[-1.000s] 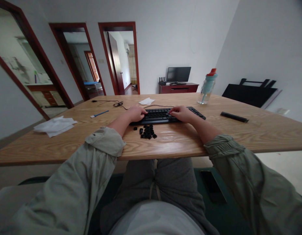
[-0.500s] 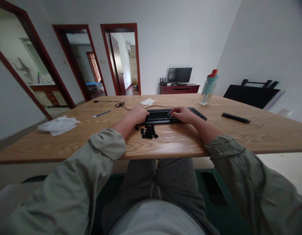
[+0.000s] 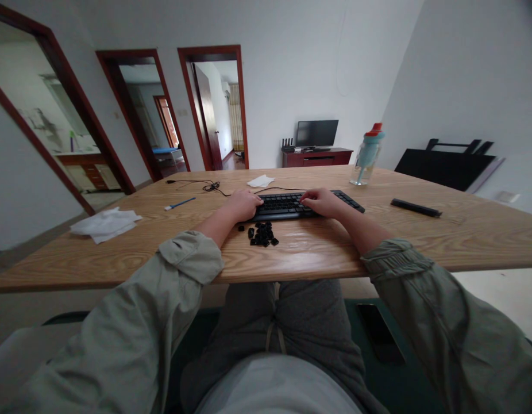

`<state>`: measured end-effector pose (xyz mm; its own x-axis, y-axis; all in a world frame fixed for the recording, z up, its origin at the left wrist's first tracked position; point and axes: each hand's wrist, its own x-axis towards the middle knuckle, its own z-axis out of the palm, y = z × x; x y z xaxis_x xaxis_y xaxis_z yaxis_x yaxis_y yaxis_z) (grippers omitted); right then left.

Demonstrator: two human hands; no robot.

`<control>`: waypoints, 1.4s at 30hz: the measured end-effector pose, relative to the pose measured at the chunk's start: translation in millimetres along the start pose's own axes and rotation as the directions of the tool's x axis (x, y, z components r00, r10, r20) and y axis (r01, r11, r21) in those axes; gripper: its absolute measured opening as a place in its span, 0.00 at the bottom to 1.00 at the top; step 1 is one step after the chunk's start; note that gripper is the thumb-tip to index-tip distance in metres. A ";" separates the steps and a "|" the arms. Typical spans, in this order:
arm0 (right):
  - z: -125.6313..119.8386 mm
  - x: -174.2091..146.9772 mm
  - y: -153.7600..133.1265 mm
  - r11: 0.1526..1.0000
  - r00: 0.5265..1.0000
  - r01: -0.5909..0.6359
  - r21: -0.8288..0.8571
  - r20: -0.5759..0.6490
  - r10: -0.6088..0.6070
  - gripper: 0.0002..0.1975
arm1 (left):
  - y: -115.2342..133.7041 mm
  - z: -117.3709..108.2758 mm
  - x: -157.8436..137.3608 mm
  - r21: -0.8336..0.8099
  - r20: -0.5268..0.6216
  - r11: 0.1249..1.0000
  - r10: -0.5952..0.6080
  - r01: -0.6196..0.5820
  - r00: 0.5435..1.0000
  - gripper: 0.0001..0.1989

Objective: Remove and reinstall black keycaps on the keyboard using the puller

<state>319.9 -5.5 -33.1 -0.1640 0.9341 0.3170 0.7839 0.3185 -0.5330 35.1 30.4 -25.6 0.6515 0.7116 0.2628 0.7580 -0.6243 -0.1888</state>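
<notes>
A black keyboard point(image 3: 283, 205) lies on the wooden table in front of me, its cable running off behind it. My left hand point(image 3: 245, 205) is closed around the keyboard's left end. Over the right half of the keys is my right hand point(image 3: 321, 202), thumb and fingertips pinched together at the keys. Whatever may be between those fingertips is too small to make out. A small heap of loose black keycaps point(image 3: 263, 234) sits on the table just before the keyboard, with a few lying slightly apart on its left.
White tissues lie at the left point(image 3: 105, 223) and behind the keyboard point(image 3: 261, 181). A blue-handled brush point(image 3: 180, 203) and coiled cable point(image 3: 211, 186) are at left. Rightward are a water bottle point(image 3: 366, 155) and a dark bar-shaped object point(image 3: 416, 207). A phone point(image 3: 380, 334) rests beside my leg.
The view has tilted very slightly. Both hands stay in place on the keyboard, and the keycap heap looks the same.
</notes>
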 end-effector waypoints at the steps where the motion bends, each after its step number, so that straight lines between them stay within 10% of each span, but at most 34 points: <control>1: 0.0 0.0 0.0 1.000 1.000 0.003 0.003 -0.001 -0.003 0.15 | 0.6 -0.8 -0.1 0.021 0.000 1.000 0.003 -0.003 1.000 0.21; 42: 1.2 0.9 3.1 1.000 1.000 0.017 -0.006 0.001 -0.017 0.13 | -24.9 11.1 25.7 -0.314 -0.044 0.942 -0.137 0.116 0.990 0.13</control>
<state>321.4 -3.5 -35.4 -0.1777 0.9289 0.3249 0.7849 0.3329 -0.5226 33.3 67.8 -24.6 0.5399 0.7754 0.3274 0.7805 -0.6069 0.1501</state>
